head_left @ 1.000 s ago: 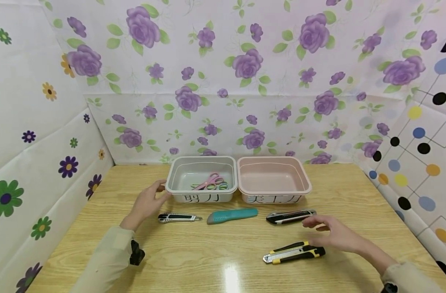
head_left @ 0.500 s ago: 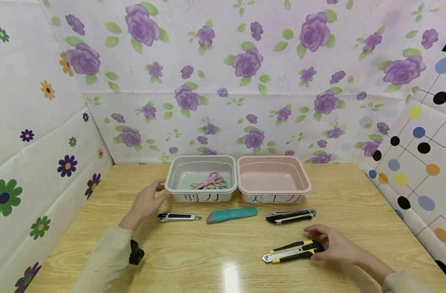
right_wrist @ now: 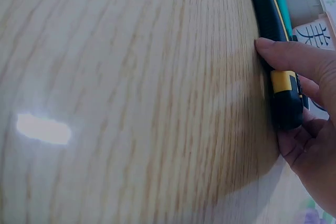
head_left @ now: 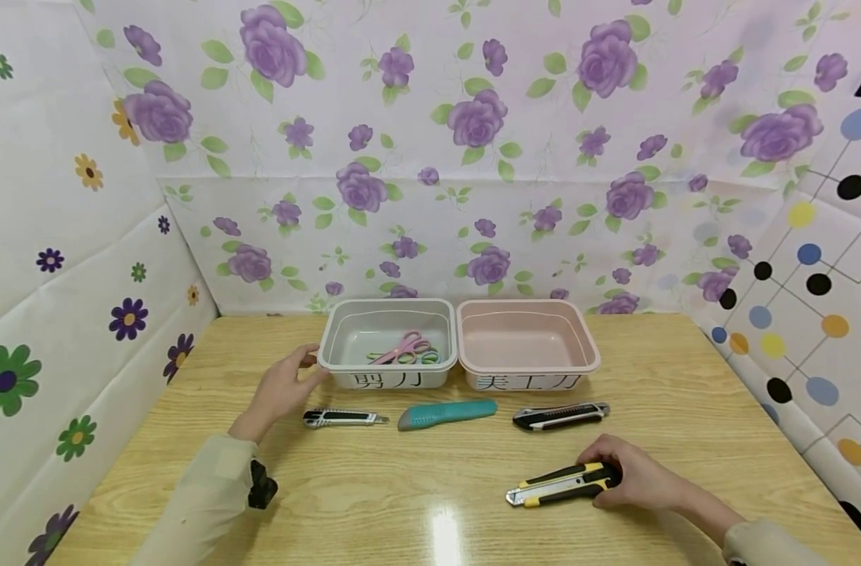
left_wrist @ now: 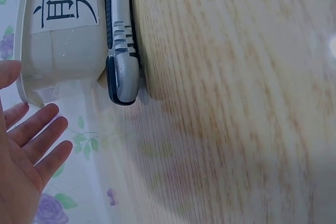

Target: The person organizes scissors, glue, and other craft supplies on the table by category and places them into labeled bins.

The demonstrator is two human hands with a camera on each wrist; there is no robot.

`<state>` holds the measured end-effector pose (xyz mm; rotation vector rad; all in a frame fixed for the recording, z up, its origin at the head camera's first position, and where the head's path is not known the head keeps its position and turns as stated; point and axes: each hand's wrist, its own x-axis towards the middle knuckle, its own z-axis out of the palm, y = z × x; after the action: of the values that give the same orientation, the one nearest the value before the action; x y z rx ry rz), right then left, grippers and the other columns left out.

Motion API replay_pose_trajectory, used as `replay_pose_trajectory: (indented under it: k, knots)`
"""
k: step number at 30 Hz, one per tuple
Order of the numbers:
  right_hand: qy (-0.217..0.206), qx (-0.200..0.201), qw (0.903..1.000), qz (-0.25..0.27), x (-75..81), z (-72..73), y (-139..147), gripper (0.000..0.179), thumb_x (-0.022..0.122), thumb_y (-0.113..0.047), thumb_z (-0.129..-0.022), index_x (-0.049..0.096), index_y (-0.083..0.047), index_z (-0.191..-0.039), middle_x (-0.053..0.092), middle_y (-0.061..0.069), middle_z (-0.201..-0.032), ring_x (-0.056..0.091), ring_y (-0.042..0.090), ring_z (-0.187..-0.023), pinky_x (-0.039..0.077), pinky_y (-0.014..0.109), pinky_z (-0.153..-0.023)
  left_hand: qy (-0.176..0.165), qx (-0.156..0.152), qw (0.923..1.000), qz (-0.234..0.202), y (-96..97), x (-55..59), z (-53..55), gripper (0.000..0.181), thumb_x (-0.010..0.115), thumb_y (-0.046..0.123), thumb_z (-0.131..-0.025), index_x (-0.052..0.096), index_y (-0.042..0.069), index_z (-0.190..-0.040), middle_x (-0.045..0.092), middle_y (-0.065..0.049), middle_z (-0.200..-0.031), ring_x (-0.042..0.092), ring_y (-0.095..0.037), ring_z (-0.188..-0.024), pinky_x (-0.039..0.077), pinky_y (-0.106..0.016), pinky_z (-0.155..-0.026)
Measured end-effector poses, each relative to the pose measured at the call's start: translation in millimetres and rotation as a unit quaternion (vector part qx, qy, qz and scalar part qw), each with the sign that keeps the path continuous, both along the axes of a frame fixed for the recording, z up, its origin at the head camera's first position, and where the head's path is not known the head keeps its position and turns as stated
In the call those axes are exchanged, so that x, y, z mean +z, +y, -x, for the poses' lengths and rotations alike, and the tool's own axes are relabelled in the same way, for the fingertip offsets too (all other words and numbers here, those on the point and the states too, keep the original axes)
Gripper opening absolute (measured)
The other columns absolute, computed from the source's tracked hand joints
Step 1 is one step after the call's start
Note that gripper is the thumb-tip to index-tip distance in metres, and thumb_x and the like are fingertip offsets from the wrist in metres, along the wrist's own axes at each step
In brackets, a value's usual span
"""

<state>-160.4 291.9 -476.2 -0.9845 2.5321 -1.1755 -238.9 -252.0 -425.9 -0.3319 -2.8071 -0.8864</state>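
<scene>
"On the right of the worktop (head_left: 373,495), what does my right hand (head_left: 635,474) have?"

"From my station I see it bent narrowly round the rear end of the yellow-and-black cutter (head_left: 561,485), thumb along the near side, fingers at the far side. My right wrist view shows the thumb pressed to the dark body."

"Where does that cutter lie from there?"

"It runs out leftward from my fingers, a little toward the near edge, its metal tip farthest from the hand. Whether it rests fully on the wood, I cannot tell."

"And my left hand (head_left: 281,389)?"

"Spread wide, at the left end of the grey bin (head_left: 388,368). The thumb is at the rim by the front corner, the other fingers apart. I can't make out how many of them touch the bin."

"Give me the counts."

"I make it four cutters. Besides the one in my grip, three lie in a row in front of the bins: the grey-and-black cutter (head_left: 341,418) near my left hand, the teal cutter (head_left: 447,413) in the middle, and the black-and-silver cutter (head_left: 561,417) just beyond my right hand's cutter."

"Bins?"

"Two, side by side: the grey one and the pink bin (head_left: 529,369) on its right. Pink scissors (head_left: 402,348) lie in the grey bin, overlapping green and blue parts; I can't count the pairs."
</scene>
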Motion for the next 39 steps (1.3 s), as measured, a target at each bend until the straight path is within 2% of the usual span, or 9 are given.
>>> replay_pose_trajectory:
  k: [4,11,14,20,26,31,35,39]
  knots:
    - [0.011,-0.002,0.9999,-0.009,1.6,-0.6,1,0.042,0.079,-0.022,-0.068,0.061,-0.017,-0.105,0.055,-0.003,-0.099,0.049,0.005,-0.087,0.040,0.019,-0.072,0.003,0.000,1.0000,-0.002,0.6,-0.1,0.2,0.053,0.055,0.036,-0.090,0.045,0.002,-0.129,0.060,-0.021,-0.111,0.054,-0.039,-0.106,0.044,-0.054,-0.085]
    - [-0.007,-0.055,0.9982,-0.025,9.5,0.0,2,0.042,0.080,-0.024,-0.068,0.063,-0.017,-0.105,0.054,0.001,-0.100,0.050,0.006,-0.085,0.043,0.019,-0.068,0.001,0.000,1.0000,-0.005,1.4,-0.8,0.3,0.053,0.055,0.036,-0.090,0.045,0.003,-0.129,0.060,-0.021,-0.112,0.054,-0.039,-0.106,0.043,-0.054,-0.085]
    - [0.000,-0.063,0.9977,-0.025,12.0,1.7,1,0.041,0.079,-0.024,-0.068,0.063,-0.017,-0.105,0.054,0.002,-0.101,0.050,0.007,-0.085,0.045,0.020,-0.067,0.001,0.002,1.0000,-0.006,1.0,-0.5,-0.3,0.053,0.055,0.036,-0.090,0.044,0.003,-0.130,0.060,-0.022,-0.112,0.054,-0.039,-0.105,0.043,-0.055,-0.085]
    - [0.012,-0.072,0.9972,-0.013,17.0,2.5,-4,0.038,0.079,-0.024,-0.069,0.065,-0.017,-0.104,0.055,0.001,-0.100,0.050,0.008,-0.085,0.046,0.021,-0.066,0.004,0.000,1.0000,-0.003,0.6,-1.4,-0.5,0.052,0.055,0.035,-0.090,0.044,0.003,-0.130,0.060,-0.022,-0.111,0.054,-0.039,-0.105,0.043,-0.056,-0.085]
    - [0.021,-0.087,0.9957,-0.022,25.4,2.7,-9,0.040,0.080,-0.027,-0.067,0.066,-0.015,-0.102,0.057,0.001,-0.098,0.050,0.009,-0.086,0.046,0.021,-0.067,0.006,0.001,1.0000,0.004,0.1,-3.4,-0.2,0.052,0.054,0.036,-0.090,0.044,0.003,-0.130,0.060,-0.022,-0.113,0.054,-0.039,-0.106,0.044,-0.054,-0.084]
    - [0.013,-0.100,0.9947,-0.019,30.3,5.9,-11,0.042,0.081,-0.025,-0.066,0.066,-0.014,-0.103,0.056,0.002,-0.097,0.050,0.012,-0.085,0.048,0.021,-0.065,0.007,0.002,1.0000,0.005,0.3,-3.8,0.1,0.053,0.054,0.036,-0.090,0.043,0.003,-0.130,0.060,-0.022,-0.112,0.054,-0.039,-0.105,0.043,-0.055,-0.084]
    - [0.028,-0.106,0.9937,-0.021,33.9,9.2,-14,0.042,0.082,-0.025,-0.065,0.067,-0.015,-0.103,0.057,0.000,-0.097,0.051,0.016,-0.091,0.046,0.021,-0.069,0.006,0.003,1.0000,0.006,0.7,-2.8,-0.5,0.054,0.054,0.037,-0.090,0.043,0.003,-0.130,0.060,-0.022,-0.112,0.054,-0.040,-0.105,0.042,-0.057,-0.085]
    - [0.029,-0.104,0.9940,-0.013,38.5,11.4,-18,0.040,0.082,-0.024,-0.065,0.067,-0.016,-0.101,0.057,0.000,-0.098,0.051,0.013,-0.090,0.047,0.022,-0.068,0.007,0.003,1.0000,0.004,0.8,-1.5,-1.1,0.054,0.055,0.037,-0.090,0.044,0.003,-0.130,0.060,-0.022,-0.111,0.054,-0.040,-0.105,0.042,-0.057,-0.085]
